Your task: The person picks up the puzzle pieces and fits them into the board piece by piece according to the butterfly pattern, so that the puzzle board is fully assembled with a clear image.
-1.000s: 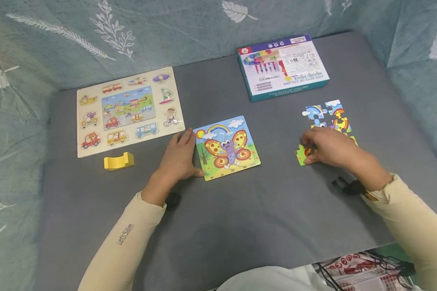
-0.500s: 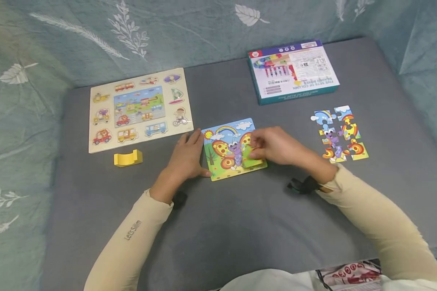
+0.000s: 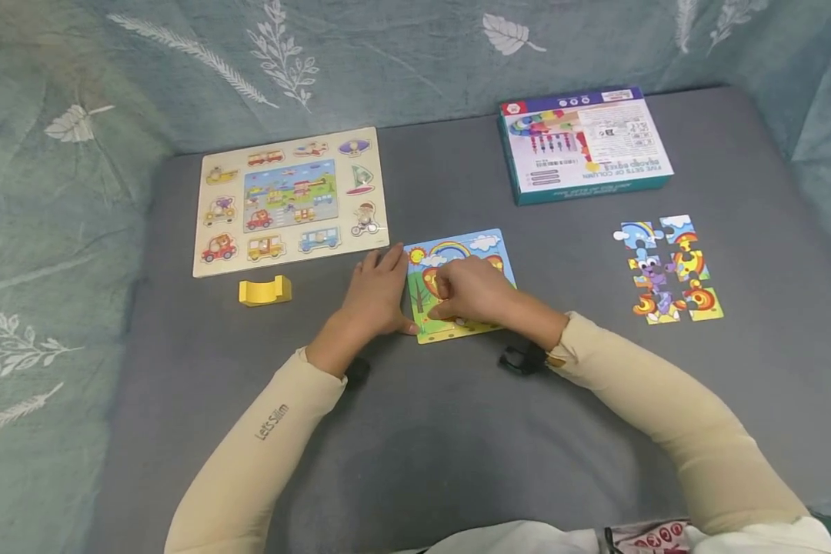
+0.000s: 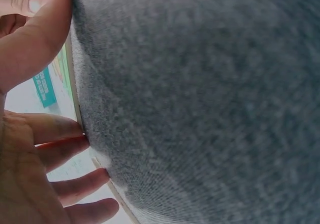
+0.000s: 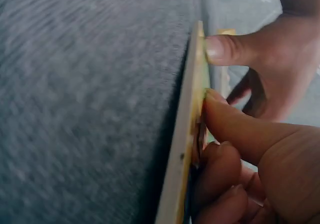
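Note:
The butterfly picture board (image 3: 486, 241) lies flat on the grey table, at the centre of the head view. My left hand (image 3: 376, 296) rests along its left edge, thumb at the lower left corner and fingers spread. In the left wrist view the left hand's fingers (image 4: 80, 184) are extended. Over the board's lower left, my right hand (image 3: 476, 291) is bent down with a puzzle piece pinched, mostly hidden beneath it. Thumb and curled fingers of the right hand (image 5: 250, 169) meet at the board's face (image 5: 184, 134) in the right wrist view. Several puzzle pieces (image 3: 706, 305) lie grouped at right.
A wooden vehicle puzzle (image 3: 215, 231) lies at the back left, close to the left fingertips. In front of it stands a yellow arched block (image 3: 265, 292). At the back right is a flat teal and white box (image 3: 561, 173). A patterned cloth (image 3: 415, 69) rises behind the table.
From the loose pieces at right, my right hand has carried one piece left onto the board, then farther toward its lower left. My left hand stays at the board's left edge.

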